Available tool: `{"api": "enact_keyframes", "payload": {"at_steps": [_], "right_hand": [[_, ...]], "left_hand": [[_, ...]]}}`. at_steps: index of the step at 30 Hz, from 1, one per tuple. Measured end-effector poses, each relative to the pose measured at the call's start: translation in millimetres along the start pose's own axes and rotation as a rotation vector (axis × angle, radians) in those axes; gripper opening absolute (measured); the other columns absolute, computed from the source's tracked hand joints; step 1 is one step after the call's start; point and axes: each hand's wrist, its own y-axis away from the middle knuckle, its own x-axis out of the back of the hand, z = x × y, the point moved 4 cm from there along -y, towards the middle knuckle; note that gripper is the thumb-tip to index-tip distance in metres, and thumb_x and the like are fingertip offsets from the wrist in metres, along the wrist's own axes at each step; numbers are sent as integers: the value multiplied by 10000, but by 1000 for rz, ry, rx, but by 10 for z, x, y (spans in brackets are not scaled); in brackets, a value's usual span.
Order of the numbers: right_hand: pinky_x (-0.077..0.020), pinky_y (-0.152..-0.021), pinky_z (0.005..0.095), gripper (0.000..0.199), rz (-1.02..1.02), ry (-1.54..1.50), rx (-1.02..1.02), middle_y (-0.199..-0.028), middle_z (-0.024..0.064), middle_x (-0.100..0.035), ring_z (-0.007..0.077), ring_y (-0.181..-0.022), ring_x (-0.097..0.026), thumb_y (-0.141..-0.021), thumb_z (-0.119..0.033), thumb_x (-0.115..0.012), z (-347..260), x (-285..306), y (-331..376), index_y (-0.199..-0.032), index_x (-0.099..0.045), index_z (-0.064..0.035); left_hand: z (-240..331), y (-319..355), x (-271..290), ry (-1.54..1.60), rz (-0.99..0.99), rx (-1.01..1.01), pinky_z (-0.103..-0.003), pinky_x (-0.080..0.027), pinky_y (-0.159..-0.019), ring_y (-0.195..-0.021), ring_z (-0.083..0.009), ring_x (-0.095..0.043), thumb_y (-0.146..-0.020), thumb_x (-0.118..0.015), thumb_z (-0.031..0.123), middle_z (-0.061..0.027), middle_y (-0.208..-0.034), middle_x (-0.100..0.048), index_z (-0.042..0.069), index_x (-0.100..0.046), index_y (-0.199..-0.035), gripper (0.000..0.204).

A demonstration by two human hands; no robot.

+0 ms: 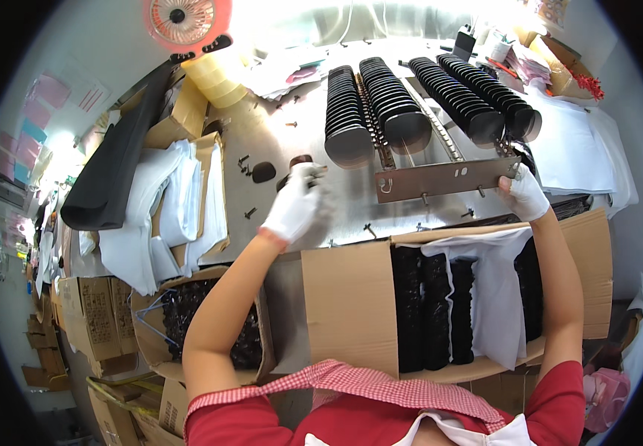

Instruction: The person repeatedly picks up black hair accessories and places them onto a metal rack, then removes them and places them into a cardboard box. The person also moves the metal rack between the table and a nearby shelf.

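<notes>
My left hand (299,195), in a white glove with bare fingertips, is over the metal table with its fingers bent together. A dark rounded lens (300,159) shows at its fingertips, and another loose dark lens (263,172) lies to its left. My right hand (527,195), also gloved, grips the right end of a brown metal rack bar (440,181). From this bar, rails run away from me, carrying long rows of dark lenses (349,141) standing close together like fins. The palm side of my left hand is hidden.
Small screws or pegs (250,213) are scattered on the table. In front are open cardboard boxes (347,308) with black packed rows and white sheeting. White foam sheets (180,201) and a black roll (106,178) are at left. A pink fan (178,16) stands at the back.
</notes>
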Motion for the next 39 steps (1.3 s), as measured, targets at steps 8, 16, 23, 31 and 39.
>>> {"api": "enact_keyframes", "payload": {"at_steps": [8, 16, 23, 31, 39], "right_hand": [[-393, -593, 275, 266, 138, 661, -149, -730, -65, -498, 51, -687, -422, -923, -252, -714, 506, -133, -25, -939, -646, 5], [-509, -898, 316, 407, 54, 1185, -280, -1018, 149, -735, 265, -974, -695, -874, -174, -695, 264, -123, 50, -1259, -658, -50], [-313, -1172, 360, 834, 237, 698, -15, -1552, 155, -398, 251, -1446, -359, -885, -340, -732, -55, 56, 322, -1531, -323, -9], [-362, -1134, 334, 712, 275, 403, 117, -1464, 128, -479, 218, -1381, -423, -848, -187, -774, 142, 88, 37, -1449, -439, -2], [-417, -1054, 295, 679, 265, 363, 96, -1307, 91, -594, 161, -1206, -536, -784, -90, -798, 312, 144, -181, -1400, -517, -29]], "left_hand": [[-1090, 1879, 1514, -204, 305, 460, -290, -478, -562, -662, -158, -568, -836, -448, -62, -69, -881, -604, 18, -602, -985, 229], [-1103, 2978, 1819, -1072, 371, 361, -443, -499, -910, -982, -354, -634, -844, -721, 123, -216, -1079, -618, 67, -407, -1477, 709], [716, 1802, -681, -306, -149, -327, -323, -546, -791, -891, -204, -678, -967, -656, 124, -103, -989, -695, 42, -656, -1044, 112], [728, 532, -3119, -847, -426, -674, -459, -558, -712, -829, -344, -691, -935, -538, 180, -157, -824, -672, 84, -632, -898, 139], [348, 399, -3581, -898, -439, -337, -470, -571, -744, -839, -361, -708, -930, -538, 257, -215, -969, -695, 37, -694, -947, 270]]}}
